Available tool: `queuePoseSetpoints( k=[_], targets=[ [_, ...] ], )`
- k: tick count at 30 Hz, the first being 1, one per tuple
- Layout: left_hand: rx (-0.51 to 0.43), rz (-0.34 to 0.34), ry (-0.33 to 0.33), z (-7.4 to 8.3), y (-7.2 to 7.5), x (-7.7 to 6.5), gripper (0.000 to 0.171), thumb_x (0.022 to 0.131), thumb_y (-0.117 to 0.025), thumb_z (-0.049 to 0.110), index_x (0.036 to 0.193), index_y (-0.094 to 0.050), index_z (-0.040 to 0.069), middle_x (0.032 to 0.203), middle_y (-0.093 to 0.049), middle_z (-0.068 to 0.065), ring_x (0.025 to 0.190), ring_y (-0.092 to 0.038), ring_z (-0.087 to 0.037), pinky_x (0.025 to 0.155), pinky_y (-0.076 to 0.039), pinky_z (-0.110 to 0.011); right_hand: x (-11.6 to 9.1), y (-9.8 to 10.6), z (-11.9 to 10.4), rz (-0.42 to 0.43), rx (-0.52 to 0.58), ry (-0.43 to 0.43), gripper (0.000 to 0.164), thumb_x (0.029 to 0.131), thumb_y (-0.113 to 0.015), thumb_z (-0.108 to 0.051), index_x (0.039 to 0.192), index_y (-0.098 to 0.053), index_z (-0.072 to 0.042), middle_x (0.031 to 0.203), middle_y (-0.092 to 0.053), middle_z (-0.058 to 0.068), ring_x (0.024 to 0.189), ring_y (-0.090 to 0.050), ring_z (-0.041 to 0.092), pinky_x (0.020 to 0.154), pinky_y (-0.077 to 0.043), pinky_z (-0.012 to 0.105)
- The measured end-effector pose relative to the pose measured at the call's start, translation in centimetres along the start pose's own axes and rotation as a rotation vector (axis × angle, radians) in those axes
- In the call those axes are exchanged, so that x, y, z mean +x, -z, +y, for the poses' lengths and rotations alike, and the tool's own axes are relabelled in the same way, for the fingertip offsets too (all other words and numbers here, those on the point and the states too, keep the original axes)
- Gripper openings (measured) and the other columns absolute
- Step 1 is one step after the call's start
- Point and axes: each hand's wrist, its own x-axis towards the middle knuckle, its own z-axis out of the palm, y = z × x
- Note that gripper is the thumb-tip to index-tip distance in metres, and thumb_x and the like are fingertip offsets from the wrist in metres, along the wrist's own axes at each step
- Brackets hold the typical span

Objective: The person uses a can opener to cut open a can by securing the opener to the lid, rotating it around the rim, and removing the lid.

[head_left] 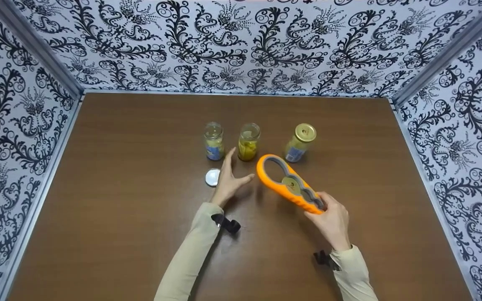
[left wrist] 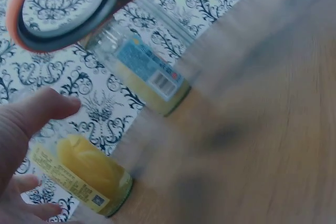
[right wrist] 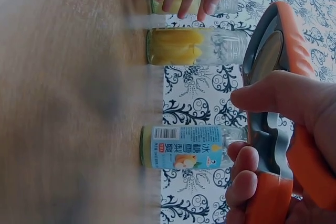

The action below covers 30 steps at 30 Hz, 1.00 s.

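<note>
My right hand grips an orange and grey jar opener by its handle end, holding it up over the table. A gold lid sits inside one of the opener's grey-lined openings. My left hand is held out with thumb and fingers spread, in front of the lidless middle jar of yellow fruit pieces. Nothing is in its grasp. In the left wrist view, its thumb shows above that yellow jar. A white lid lies on the table, partly covered by the left hand.
On the left stands another lidless glass jar with a blue label. To the right is a blue-labelled jar with a gold lid on. Patterned panels border the brown table at the back and sides.
</note>
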Motion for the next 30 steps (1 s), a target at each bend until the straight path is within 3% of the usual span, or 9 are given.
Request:
queuePoseSetpoints(
  k=[5, 8, 10, 17, 22, 26, 30],
  targets=[
    [-0.178, -0.057, 0.009, 1.1, -0.3, -1.7, 0.059, 0.082, -0.070, -0.004, 0.134, -0.041, -0.010, 0.137, -0.041, -0.031, 0.126, -0.042, -0.046, 0.106, -0.034, -0.048, -0.2, -0.5, 0.0, -0.012, 0.012, 0.019, 0.040, 0.059, -0.086, -0.009, 0.096, -0.070, -0.008, 0.081, -0.067, 0.005, 0.065, -0.058, 0.022, 0.060, -0.043, 0.043],
    [-0.242, -0.100, 0.019, 1.2, -0.7, -2.4, 0.040, 0.089, -0.058, -0.009, 0.126, -0.046, -0.014, 0.129, -0.048, -0.034, 0.119, -0.050, -0.046, 0.099, -0.042, -0.045, -0.3, -0.9, 0.0, -0.023, 0.021, 0.032, 0.040, 0.060, -0.086, -0.008, 0.097, -0.070, -0.008, 0.082, -0.067, 0.005, 0.067, -0.059, 0.023, 0.061, -0.043, 0.043],
    [-0.281, -0.124, 0.039, 0.3, -1.2, -2.7, 0.032, 0.093, -0.052, -0.008, 0.124, -0.047, -0.015, 0.125, -0.051, -0.032, 0.112, -0.055, -0.039, 0.094, -0.047, -0.038, -0.4, -1.2, 0.0, -0.032, 0.030, 0.039, 0.039, 0.061, -0.085, -0.008, 0.096, -0.070, -0.008, 0.083, -0.067, 0.004, 0.068, -0.059, 0.023, 0.061, -0.044, 0.043],
    [-0.496, -0.210, 0.294, 1.0, -2.3, -4.2, 0.035, 0.101, -0.046, 0.007, 0.128, -0.045, -0.015, 0.122, -0.055, -0.031, 0.103, -0.061, -0.028, 0.083, -0.051, -0.033, -0.9, -2.1, -0.1, -0.047, 0.043, 0.058, 0.043, 0.057, -0.086, -0.005, 0.096, -0.070, -0.008, 0.085, -0.067, 0.004, 0.072, -0.060, 0.024, 0.064, -0.046, 0.044],
    [-0.641, -0.235, 0.357, 1.3, -2.8, -4.7, 0.033, 0.101, -0.048, 0.013, 0.122, -0.052, -0.012, 0.108, -0.064, -0.017, 0.094, -0.063, -0.021, 0.081, -0.052, -0.033, -1.0, -2.5, -0.4, -0.054, 0.038, 0.077, 0.044, 0.058, -0.085, -0.006, 0.099, -0.070, -0.008, 0.089, -0.067, 0.006, 0.078, -0.060, 0.026, 0.067, -0.045, 0.046],
    [-0.759, -0.234, 0.414, 1.4, -3.0, -4.9, 0.026, 0.100, -0.050, 0.019, 0.113, -0.059, -0.001, 0.098, -0.060, -0.006, 0.086, -0.061, -0.016, 0.075, -0.052, -0.030, -1.0, -2.8, -0.6, -0.067, 0.054, 0.070, 0.043, 0.060, -0.085, -0.006, 0.100, -0.070, -0.009, 0.089, -0.066, 0.007, 0.078, -0.058, 0.026, 0.068, -0.045, 0.045],
    [-0.866, -0.248, 0.474, 1.4, -3.2, -5.1, 0.017, 0.099, -0.051, 0.020, 0.104, -0.063, 0.008, 0.095, -0.055, -0.005, 0.081, -0.059, -0.014, 0.073, -0.052, -0.032, -1.0, -3.1, -0.7, -0.080, 0.066, 0.073, 0.045, 0.059, -0.087, -0.005, 0.100, -0.070, -0.009, 0.089, -0.066, 0.007, 0.078, -0.058, 0.025, 0.068, -0.045, 0.044]
  ],
)
